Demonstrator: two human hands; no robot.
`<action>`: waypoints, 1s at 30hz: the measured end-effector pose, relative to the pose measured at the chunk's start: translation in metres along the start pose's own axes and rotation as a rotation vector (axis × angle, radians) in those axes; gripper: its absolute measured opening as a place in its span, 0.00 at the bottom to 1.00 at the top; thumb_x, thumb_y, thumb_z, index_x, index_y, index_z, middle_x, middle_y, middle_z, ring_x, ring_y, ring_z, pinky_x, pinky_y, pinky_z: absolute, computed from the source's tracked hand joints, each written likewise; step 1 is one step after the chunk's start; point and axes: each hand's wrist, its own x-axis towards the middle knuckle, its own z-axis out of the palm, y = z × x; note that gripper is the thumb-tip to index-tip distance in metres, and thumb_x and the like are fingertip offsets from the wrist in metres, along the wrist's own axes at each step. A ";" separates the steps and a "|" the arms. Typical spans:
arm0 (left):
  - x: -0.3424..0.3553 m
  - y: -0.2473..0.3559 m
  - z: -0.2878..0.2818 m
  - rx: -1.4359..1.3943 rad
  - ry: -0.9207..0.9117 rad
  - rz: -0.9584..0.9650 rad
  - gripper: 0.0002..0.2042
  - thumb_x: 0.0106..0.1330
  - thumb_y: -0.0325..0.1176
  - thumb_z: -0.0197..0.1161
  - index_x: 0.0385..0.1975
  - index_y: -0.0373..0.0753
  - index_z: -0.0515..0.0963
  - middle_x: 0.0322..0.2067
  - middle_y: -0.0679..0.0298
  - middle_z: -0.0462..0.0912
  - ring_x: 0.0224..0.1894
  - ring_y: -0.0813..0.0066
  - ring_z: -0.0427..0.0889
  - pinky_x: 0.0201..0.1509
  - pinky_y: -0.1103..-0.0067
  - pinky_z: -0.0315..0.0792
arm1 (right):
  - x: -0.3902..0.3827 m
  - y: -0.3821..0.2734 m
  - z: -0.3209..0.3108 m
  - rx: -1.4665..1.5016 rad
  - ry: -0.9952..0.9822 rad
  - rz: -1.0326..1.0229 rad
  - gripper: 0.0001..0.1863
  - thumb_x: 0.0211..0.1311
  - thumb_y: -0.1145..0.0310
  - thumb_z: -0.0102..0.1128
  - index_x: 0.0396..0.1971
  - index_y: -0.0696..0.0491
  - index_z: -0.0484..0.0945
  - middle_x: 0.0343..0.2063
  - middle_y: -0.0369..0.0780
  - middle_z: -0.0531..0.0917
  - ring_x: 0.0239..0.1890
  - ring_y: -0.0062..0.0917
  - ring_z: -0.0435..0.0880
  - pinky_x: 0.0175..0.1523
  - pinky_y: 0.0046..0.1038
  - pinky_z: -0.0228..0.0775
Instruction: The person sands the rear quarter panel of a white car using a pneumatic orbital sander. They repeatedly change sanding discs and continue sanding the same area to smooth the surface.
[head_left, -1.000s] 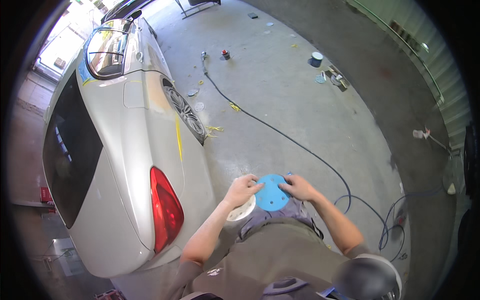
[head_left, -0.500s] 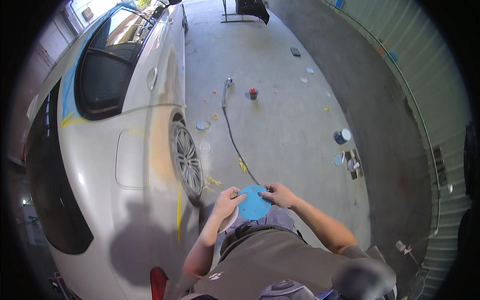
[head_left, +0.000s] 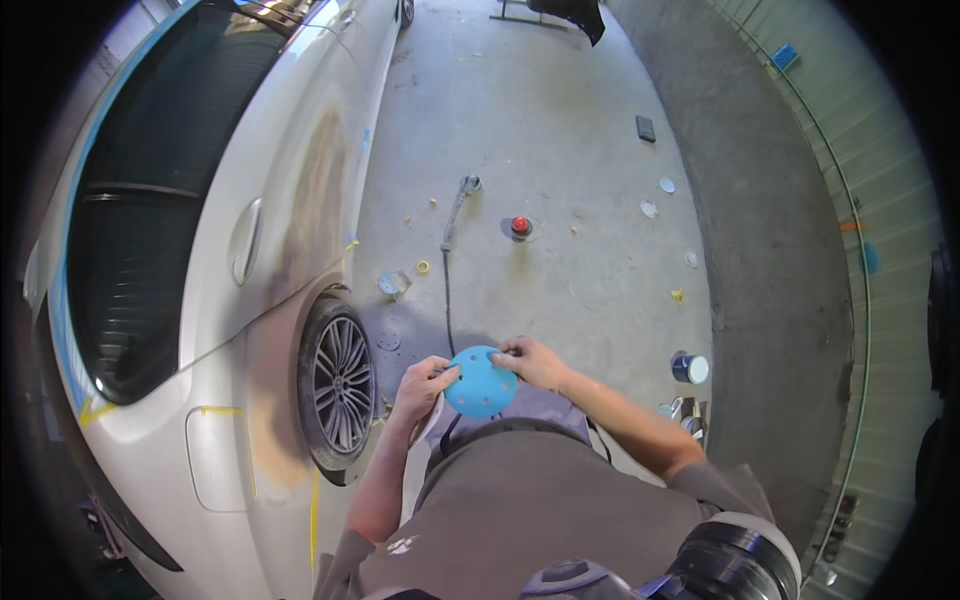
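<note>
In front of my waist I hold a round blue sanding disc (head_left: 481, 382) with several punched holes. My left hand (head_left: 424, 388) pinches its left edge, thumb on top. My right hand (head_left: 533, 363) grips its upper right edge, thumb also on top, with the fingers hidden behind. A pale edge hangs below my left hand; whether it is a second disc I cannot tell. To my left stands a pale car (head_left: 225, 400) with a sanded tan and brown patch (head_left: 318, 195) above and behind its wheel (head_left: 342, 387).
A sander-like tool (head_left: 465, 195) with a dark hose (head_left: 449, 300) lies on the floor ahead, near a red-topped object (head_left: 521, 226). Used discs (head_left: 388, 284) and tape bits are scattered about. A dark can (head_left: 688, 367) stands at right. Beyond runs a corrugated wall (head_left: 880, 170).
My view has shifted forward along the car, so the wheel and floor things sit differently in the picture. Both hands still hold the blue disc, which has turned slightly.
</note>
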 end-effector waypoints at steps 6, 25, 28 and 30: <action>0.095 0.019 -0.001 -0.299 0.301 -0.027 0.12 0.71 0.36 0.70 0.43 0.33 0.81 0.31 0.66 0.87 0.29 0.85 0.81 0.32 0.84 0.73 | 0.129 -0.038 -0.136 -0.146 -0.031 0.100 0.25 0.71 0.50 0.62 0.54 0.57 0.81 0.28 0.42 0.86 0.27 0.23 0.85 0.34 0.29 0.80; 0.471 -0.091 -0.132 -0.153 0.687 -0.415 0.17 0.78 0.41 0.60 0.50 0.31 0.80 0.40 0.59 0.88 0.41 0.79 0.82 0.47 0.79 0.74 | 0.484 0.232 -0.308 -0.703 0.194 0.524 0.41 0.58 0.54 0.71 0.69 0.48 0.64 0.52 0.53 0.82 0.56 0.48 0.82 0.61 0.45 0.75; 0.526 -0.145 -0.138 0.062 0.721 -0.456 0.17 0.79 0.41 0.59 0.51 0.30 0.78 0.38 0.58 0.87 0.40 0.79 0.83 0.46 0.78 0.74 | 0.562 0.252 -0.309 -0.715 0.193 0.501 0.48 0.55 0.54 0.75 0.73 0.45 0.59 0.63 0.58 0.70 0.62 0.53 0.76 0.65 0.47 0.73; 0.561 -0.190 -0.141 0.120 0.774 -0.380 0.17 0.79 0.41 0.58 0.50 0.30 0.78 0.38 0.58 0.87 0.39 0.76 0.84 0.45 0.77 0.75 | 0.605 0.269 -0.301 -0.716 0.182 0.481 0.53 0.52 0.55 0.78 0.75 0.43 0.56 0.69 0.60 0.62 0.66 0.55 0.72 0.67 0.48 0.71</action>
